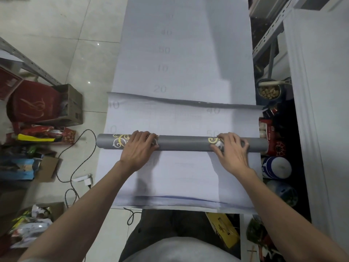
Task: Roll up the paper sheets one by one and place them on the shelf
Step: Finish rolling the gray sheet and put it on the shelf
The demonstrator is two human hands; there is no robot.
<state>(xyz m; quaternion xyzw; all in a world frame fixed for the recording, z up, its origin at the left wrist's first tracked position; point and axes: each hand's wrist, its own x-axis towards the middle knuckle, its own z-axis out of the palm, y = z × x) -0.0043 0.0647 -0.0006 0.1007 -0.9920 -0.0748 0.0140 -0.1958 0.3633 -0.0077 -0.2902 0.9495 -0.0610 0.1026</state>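
Observation:
A grey roll of paper [183,144] with gold and white scroll patterns lies across the floor. It is the rolled part of a white sheet [160,118] whose loose stretch, with faint printed numbers, reaches to a curled far edge. My left hand [140,146] presses on the roll's left part and my right hand [231,148] on its right part, fingers curled over the top. Beneath lies another long white sheet [181,44] running away from me. A metal shelf frame [268,36] stands at the right.
Cardboard boxes [69,104], a red bag [32,101] and snack packets crowd the left floor. A black cable [75,157] with a white plug lies beside the sheets. Cans, a bowl of nuts [269,91] and boxes fill the right gap next to white boards [317,91].

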